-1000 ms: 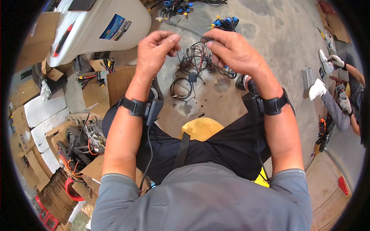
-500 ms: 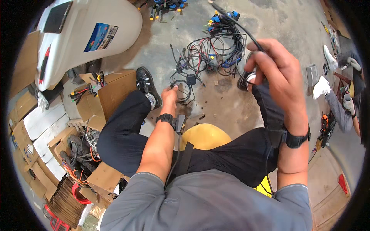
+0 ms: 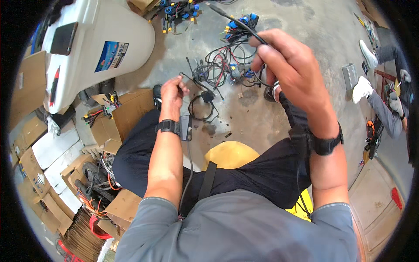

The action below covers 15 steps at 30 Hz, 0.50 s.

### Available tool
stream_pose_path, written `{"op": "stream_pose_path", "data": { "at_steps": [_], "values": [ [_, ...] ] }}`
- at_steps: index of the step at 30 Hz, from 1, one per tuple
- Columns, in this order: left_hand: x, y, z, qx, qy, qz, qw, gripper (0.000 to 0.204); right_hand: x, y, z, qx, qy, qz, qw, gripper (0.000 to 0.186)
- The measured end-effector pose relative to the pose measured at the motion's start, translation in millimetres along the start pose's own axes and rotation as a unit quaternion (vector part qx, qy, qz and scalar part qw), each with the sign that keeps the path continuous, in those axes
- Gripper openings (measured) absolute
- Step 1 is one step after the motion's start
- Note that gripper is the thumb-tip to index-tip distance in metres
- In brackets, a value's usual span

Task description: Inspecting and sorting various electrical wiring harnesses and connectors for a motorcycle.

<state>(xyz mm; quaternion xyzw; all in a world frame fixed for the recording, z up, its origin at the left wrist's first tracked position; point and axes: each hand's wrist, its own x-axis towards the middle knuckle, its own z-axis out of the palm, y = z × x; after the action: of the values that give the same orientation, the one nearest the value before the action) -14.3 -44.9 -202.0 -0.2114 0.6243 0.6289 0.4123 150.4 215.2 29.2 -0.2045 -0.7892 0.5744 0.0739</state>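
A grey concrete floor (image 3: 305, 26) is spreading across the scene, stained in patches and catching even daylight. A large white moulded panel (image 3: 100, 48) is lying at upper left. Flattened cardboard boxes (image 3: 126, 109) and white foam blocks (image 3: 52, 146) are piling up along the left edge, with loose wire bundles among them. A yellow stool (image 3: 229, 155) is sitting at centre. At far right, another person (image 3: 384, 105) is crouching beside scattered tools.
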Motion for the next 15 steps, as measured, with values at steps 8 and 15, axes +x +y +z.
{"op": "stream_pose_path", "data": {
  "at_steps": [8,15],
  "values": [
    [-110.1,103.2,34.9,-0.007,-0.135,0.22,0.966,0.024,15.1,4.3,7.1,0.017,0.004,-0.058,0.998,0.028],
    [-166.5,104.2,37.3,0.001,-0.191,0.273,0.943,0.029,17.9,-2.3,24.3,0.189,-0.034,0.004,0.981,0.036]
  ]
}}
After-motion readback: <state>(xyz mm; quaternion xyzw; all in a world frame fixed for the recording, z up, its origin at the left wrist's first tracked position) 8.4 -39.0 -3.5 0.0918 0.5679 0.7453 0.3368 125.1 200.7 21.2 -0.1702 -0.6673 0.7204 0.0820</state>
